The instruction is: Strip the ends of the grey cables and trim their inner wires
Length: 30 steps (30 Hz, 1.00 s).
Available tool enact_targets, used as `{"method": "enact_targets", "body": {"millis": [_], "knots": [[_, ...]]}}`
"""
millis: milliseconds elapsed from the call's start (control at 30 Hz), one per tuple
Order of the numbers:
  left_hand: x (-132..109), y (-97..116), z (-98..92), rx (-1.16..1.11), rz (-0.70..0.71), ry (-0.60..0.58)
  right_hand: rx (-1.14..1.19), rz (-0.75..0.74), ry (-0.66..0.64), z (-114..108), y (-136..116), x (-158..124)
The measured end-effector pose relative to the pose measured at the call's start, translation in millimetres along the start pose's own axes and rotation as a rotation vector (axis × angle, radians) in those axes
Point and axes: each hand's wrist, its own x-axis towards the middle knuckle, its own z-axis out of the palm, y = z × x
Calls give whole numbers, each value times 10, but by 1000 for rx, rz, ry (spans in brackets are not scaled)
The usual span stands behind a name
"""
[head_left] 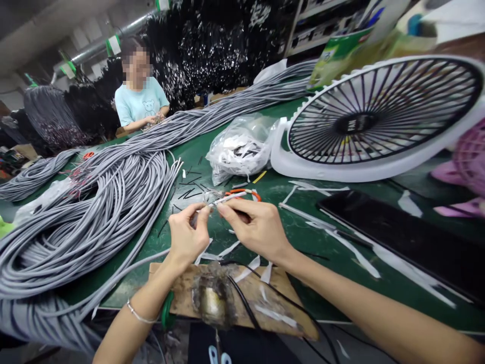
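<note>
My left hand [190, 233] and my right hand [254, 222] are close together over the green table, fingers pinched. Between them runs a thin cable end [229, 197] with a whitish sleeve; both hands grip it. Orange wire [253, 193] lies just behind my fingertips. Below my hands, a wooden board [273, 298] at the table edge bears a metal device [212, 302] covered in residue, with black cords beside it. Large coils of grey cable [94, 212] lie to the left. Short black pieces are scattered behind my left hand.
A clear bag of white scraps [242, 150] sits behind my hands. At the right are a white fan [364, 124] and a dark flat tablet-like object [401, 237]. White strips lie around. Another person [141, 101] sits across the table, hands on wires.
</note>
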Motion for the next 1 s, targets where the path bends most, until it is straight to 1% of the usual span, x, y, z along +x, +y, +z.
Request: {"method": "enact_targets", "body": {"millis": [33, 67, 133, 167, 200, 233, 267, 300, 333, 367, 400, 433, 567, 633, 833, 933, 1000], "knots": [[13, -28, -4, -12, -6, 3, -22, -1, 21, 13, -43, -10], [39, -62, -13, -47, -45, 13, -35, -55, 45, 31, -95, -31], [120, -144, -48, -145, -179, 55, -10, -281, 69, 79, -206, -99], [166, -183, -72, -185, -271, 99, 35, -432, 50, 105, -250, -135], [206, -213, -96, -203, -320, 127, 94, -536, 26, 128, -276, -164], [237, -230, -118, -210, -333, 139, 115, -533, -17, 145, -281, -180], [255, -231, -136, -212, -313, 134, 126, -445, -16, 153, -262, -182], [259, -217, -147, -206, -252, 106, 106, -327, -30, 153, -223, -168], [251, -191, -152, -197, -195, 69, 59, -184, -9, 145, -169, -144], [235, -157, -149, -192, -150, 31, 15, -78, 12, 131, -109, -114], [213, -120, -142, -203, -131, -5, -25, 0, 16, 113, -53, -83], [190, -85, -132, -235, -148, -41, -61, 51, 15, 97, -8, -56], [134, 3, -89, -473, -342, -169, -110, 113, -59, 72, 41, -18], [128, 17, -79, -535, -391, -207, -95, 139, -74, 79, 22, -25], [126, 35, -79, -606, -426, -247, -23, 160, -94, 80, 19, -33], [123, 40, -85, -652, -428, -278, 62, 187, -108, 73, 33, -24], [120, 47, -92, -702, -440, -319, 145, 218, -133, 76, 41, -17]]}}
